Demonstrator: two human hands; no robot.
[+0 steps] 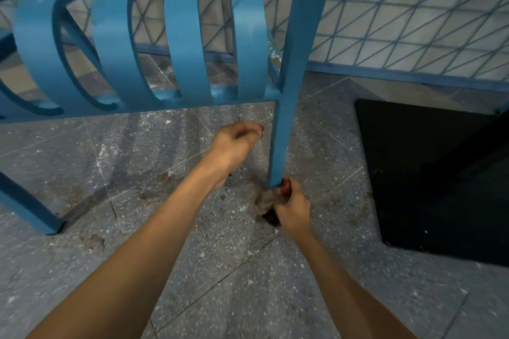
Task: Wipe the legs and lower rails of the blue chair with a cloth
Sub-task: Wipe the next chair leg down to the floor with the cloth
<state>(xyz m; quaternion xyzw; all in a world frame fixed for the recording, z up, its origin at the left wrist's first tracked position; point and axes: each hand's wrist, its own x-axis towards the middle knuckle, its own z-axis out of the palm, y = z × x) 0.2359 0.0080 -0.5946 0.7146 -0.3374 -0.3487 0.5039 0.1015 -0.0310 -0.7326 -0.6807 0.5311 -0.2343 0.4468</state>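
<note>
The blue chair (154, 44) fills the upper left of the view, its curved slats running down to a lower rail (192, 100) that meets a long tapered leg (283, 129) near the middle. The right hand (293, 210) is at the foot of that leg, fingers curled tight around a bunched grey-brown cloth (265, 199) pressed against the leg's bottom end, just above the floor. The left hand (234, 146) hangs just beside the leg, higher up and to its left, loosely curled with the fingertips drawn together and holding nothing; it does not touch the chair. Another chair leg (30, 206) stands on the speckled grey terrazzo floor (220, 270) at the far left. A black mat (435, 181) lies on the floor to the right, and a blue wire-mesh panel (399, 8) stands behind.
</note>
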